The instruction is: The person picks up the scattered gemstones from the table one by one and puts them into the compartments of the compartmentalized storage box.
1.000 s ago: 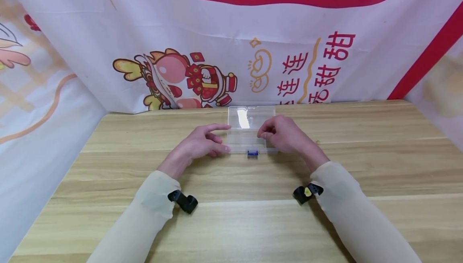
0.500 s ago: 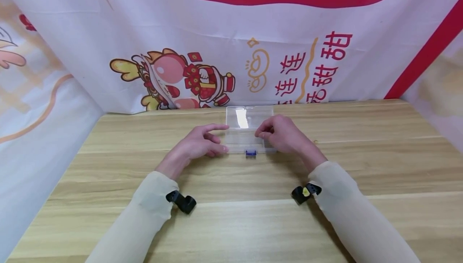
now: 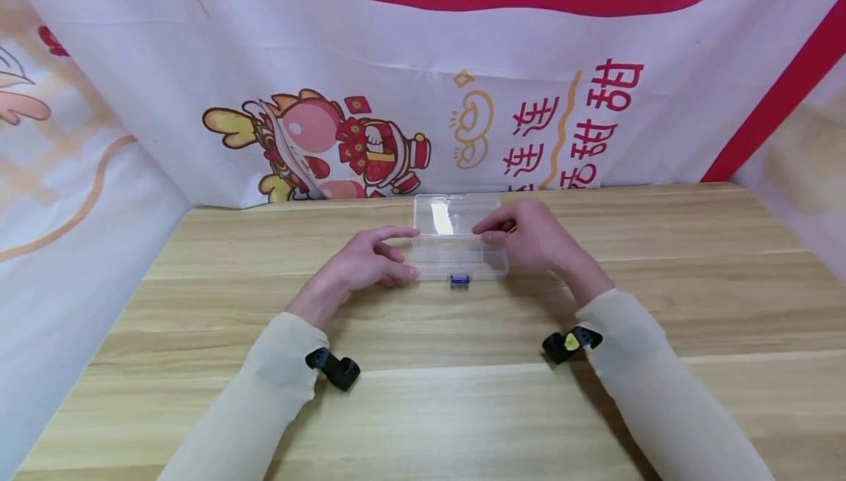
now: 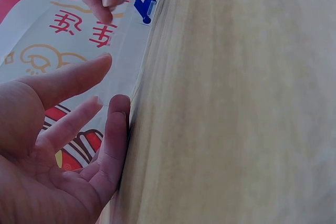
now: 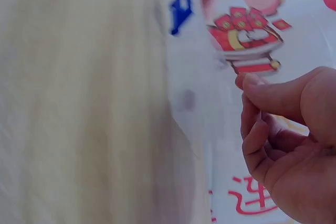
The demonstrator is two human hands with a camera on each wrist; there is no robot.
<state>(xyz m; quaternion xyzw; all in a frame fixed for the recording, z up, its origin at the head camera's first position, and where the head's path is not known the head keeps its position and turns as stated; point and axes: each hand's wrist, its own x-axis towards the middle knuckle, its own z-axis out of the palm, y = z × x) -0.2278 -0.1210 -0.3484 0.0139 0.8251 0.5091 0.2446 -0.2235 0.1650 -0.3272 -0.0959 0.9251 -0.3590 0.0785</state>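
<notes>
A clear plastic box [image 3: 446, 250] with its lid [image 3: 463, 215] folded back lies at the far side of the table. A blue latch [image 3: 459, 280] marks its front edge. My left hand [image 3: 373, 257] is at the box's left end, index finger and thumb extended at its back and front corners. Over the right part of the box is my right hand [image 3: 532, 239], its index finger and thumb tips brought close together. In the right wrist view, the right hand [image 5: 289, 135] has its other fingers curled; I cannot tell whether something small is between the tips.
The wooden table [image 3: 449, 407] runs up to a printed cloth [image 3: 370, 48] hanging behind the box. A black wrist camera [image 3: 340, 373] sits on the left sleeve, another camera [image 3: 562, 346] on the right sleeve.
My right hand has risen from the box's right compartment and shifted slightly back and right, uncovering its front right corner. My left hand stays in place.
</notes>
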